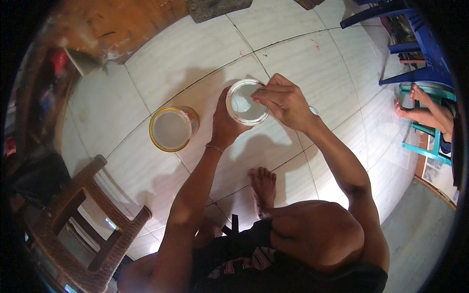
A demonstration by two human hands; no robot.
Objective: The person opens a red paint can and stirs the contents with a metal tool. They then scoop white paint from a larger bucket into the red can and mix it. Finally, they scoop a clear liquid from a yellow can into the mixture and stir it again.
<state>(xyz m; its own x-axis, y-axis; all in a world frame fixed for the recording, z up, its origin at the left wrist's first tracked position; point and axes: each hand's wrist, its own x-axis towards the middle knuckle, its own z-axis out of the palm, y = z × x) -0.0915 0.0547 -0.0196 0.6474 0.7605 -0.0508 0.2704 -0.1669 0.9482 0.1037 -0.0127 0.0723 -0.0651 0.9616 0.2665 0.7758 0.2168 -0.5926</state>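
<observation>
My left hand (225, 117) is wrapped round the side of a white round plastic tub (236, 118), held above the tiled floor with its mouth facing up. Its inside looks pale and glossy. At the tub's right rim, the fingers of my right hand (283, 100) are pinched together and reach slightly over the opening. Whatever those fingertips hold, if anything, is too small to make out. To the left of the tub a round tin (192, 117) with a gold rim stands on the floor, with a pale, milky surface inside.
A small round pale thing (313, 111) shows partly behind my right forearm. A brown stool (93, 215) stands at lower left, and a wooden panel (112, 29) at upper left. Blue plastic chairs (420, 49) and a green stool (425, 132) with another person's legs (427, 117) are at right.
</observation>
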